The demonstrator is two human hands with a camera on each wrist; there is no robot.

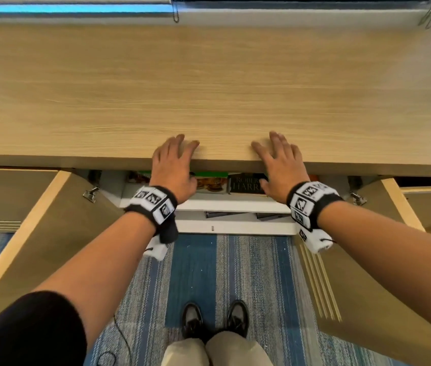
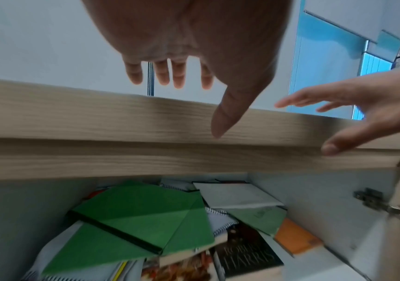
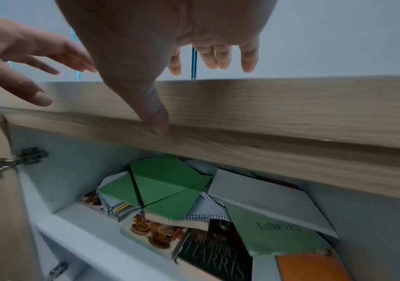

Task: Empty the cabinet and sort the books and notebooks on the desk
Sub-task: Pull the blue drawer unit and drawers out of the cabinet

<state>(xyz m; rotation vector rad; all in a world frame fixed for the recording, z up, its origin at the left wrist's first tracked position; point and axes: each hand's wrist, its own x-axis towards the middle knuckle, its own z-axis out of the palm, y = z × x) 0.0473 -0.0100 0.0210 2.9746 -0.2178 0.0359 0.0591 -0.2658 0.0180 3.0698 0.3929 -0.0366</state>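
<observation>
Both hands hover with spread fingers over the front edge of the wooden desk (image 1: 209,88) and hold nothing. My left hand (image 1: 174,159) and right hand (image 1: 277,157) are about a hand's width apart, thumbs hanging in front of the edge. Below them the cabinet's upper shelf (image 1: 235,204) holds a loose pile: a green notebook (image 2: 141,218) with an elastic band on top, a spiral notebook (image 3: 208,211), a cookbook (image 3: 153,232), a black Robert Harris book (image 3: 215,252), a white book (image 3: 266,197), a pale green booklet (image 3: 273,232) and an orange book (image 3: 314,268).
Both cabinet doors stand wide open, the left door (image 1: 50,220) and the right door (image 1: 367,260), flanking where I stand. A lower shelf shows dark flat items (image 1: 225,214). My shoes (image 1: 214,320) are on striped blue carpet, and a thin cable (image 1: 121,336) lies at left.
</observation>
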